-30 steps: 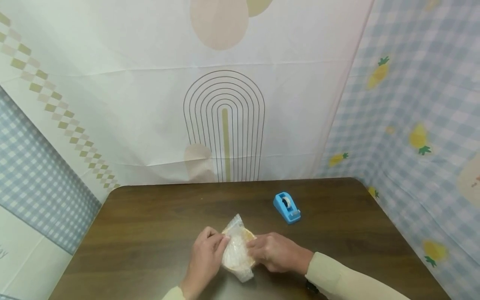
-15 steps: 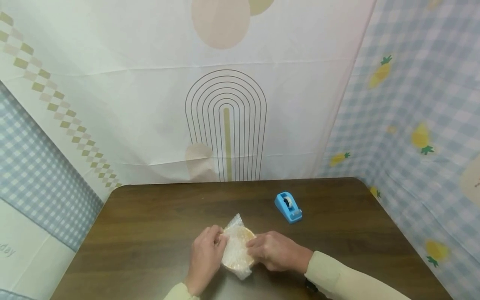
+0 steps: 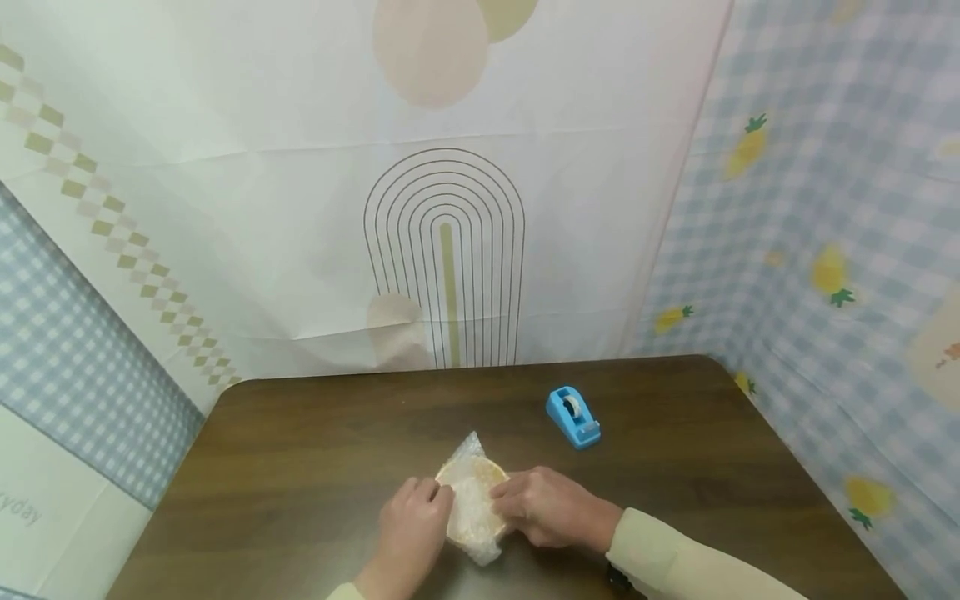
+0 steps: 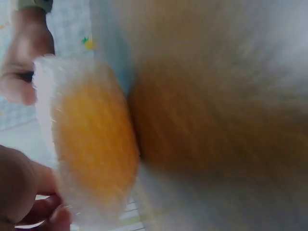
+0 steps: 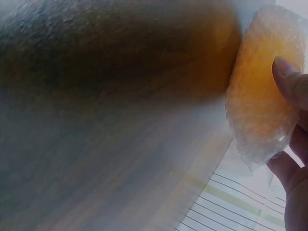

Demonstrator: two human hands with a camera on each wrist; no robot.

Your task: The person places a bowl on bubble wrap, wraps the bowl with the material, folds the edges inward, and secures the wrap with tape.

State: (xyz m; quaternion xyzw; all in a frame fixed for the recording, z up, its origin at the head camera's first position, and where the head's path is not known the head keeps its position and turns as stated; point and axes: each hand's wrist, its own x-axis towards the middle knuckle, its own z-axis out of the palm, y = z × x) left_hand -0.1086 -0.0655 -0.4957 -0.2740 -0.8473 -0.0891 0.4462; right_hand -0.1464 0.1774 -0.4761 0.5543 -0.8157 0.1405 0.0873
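- Left hand (image 3: 408, 533), lower centre of the head view: comes up from the bottom edge, fingers (image 3: 435, 493) curled against the left edge of the bubble-wrap bundle (image 3: 472, 500), pinching the wrap. In the left wrist view the fingers (image 4: 29, 187) show at lower left, blurred, pressed on the bundle's near edge.
- Bubble-wrap bundle, centre of the table (image 3: 300, 450) toward the near edge: clear bubble wrap enclosing a round orange-yellow item (image 4: 94, 139); what the item is cannot be told. One corner of wrap sticks up at the top, a loose end trails at the bottom. Whether the bundle rests on the table or is held just above it is unclear.
- Right hand (image 3: 543, 508), just right of the bundle: cream sleeve (image 3: 675, 558) enters from the lower right; knuckles up, fingers bent onto the bundle's right side. Right wrist view shows fingers (image 5: 288, 82) gripping the wrap's edge, one on the face and others behind.
- Blue tape dispenser (image 3: 573, 416), right of centre, farther back on the table, apart from both hands.
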